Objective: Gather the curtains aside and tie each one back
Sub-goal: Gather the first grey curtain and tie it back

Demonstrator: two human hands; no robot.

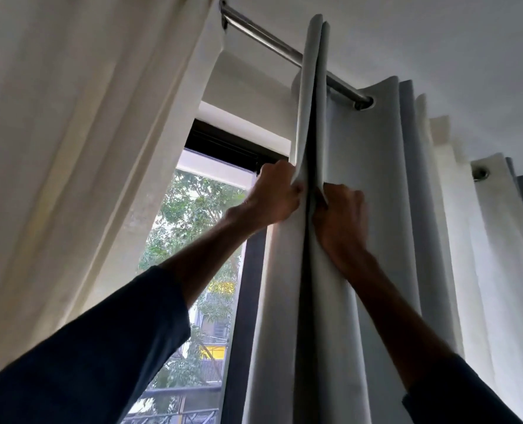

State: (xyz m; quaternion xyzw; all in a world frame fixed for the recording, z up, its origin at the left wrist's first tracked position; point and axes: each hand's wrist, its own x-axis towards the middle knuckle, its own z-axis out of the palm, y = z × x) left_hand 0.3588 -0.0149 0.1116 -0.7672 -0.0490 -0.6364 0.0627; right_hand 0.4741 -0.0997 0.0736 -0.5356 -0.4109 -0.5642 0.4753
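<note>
1. Fabric of the pale grey curtain (373, 185) hangs in deep vertical folds across the middle and right of the view. It is threaded on a metal rod (269, 41) through round eyelets (365, 103).
2. The curtain's leading edge is doubled into a narrow upright pleat whose top stands in front of the rod and rises past it.
3. The left hand (274, 194) is raised to the pleat and grips its left layer, with the fingers curled round the cloth.
4. The right hand (341, 215) is just beside it on the other side of the pleat, a little lower. Its fingers are curled into the right layer and grip it, so only the fold lies between the two hands.
5. The cream curtain (85, 117) fills the left of the view. It hangs from the rod's upper end, slants down to the left, and is well apart from both hands.
6. Between the two curtains shows a strip of window (220, 139) with a dark frame. A green tree (189, 215) and buildings show outside.
7. Dark blue sleeves (95, 347) cover the upper part of each arm, leaving the forearms bare.
8. A white ceiling (437, 41) runs above the rod.
</note>
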